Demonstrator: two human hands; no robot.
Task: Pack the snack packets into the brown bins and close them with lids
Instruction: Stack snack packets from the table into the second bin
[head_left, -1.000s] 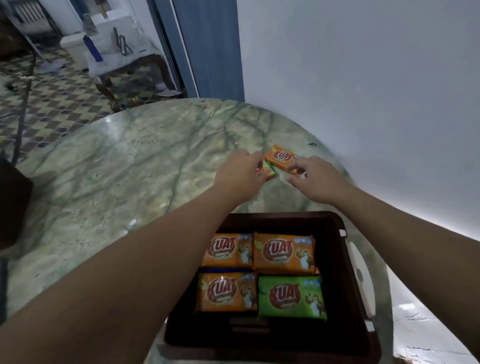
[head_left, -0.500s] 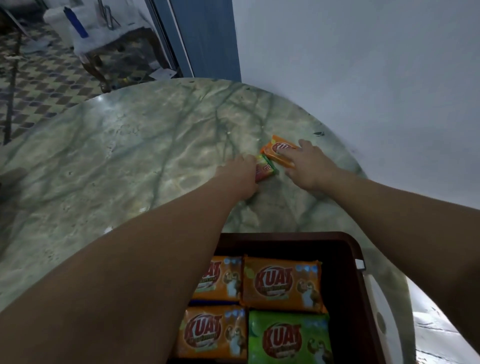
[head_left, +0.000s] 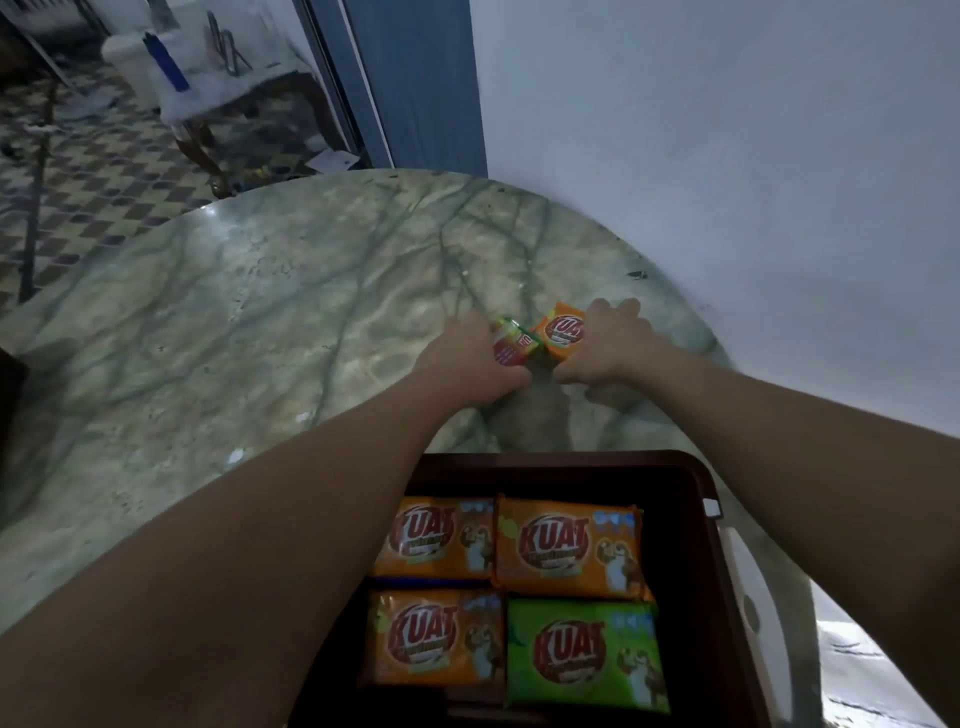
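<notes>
Mid-pickup on the green marble desk (head_left: 218, 322): left hand (head_left: 470, 364) grips the green-and-red snack packet (head_left: 511, 343), right hand (head_left: 605, 345) the orange snack packet (head_left: 563, 332); next, carry both to the dark-brown plastic bin (head_left: 680, 519).

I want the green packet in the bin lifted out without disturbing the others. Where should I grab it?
Pinch the green packet by its right edge, coming from above. It lies flat in the brown bin with orange packets touching its left and far sides; a gap shows only on the right, towards the bin wall, so that grip looks least disruptive.
</notes>
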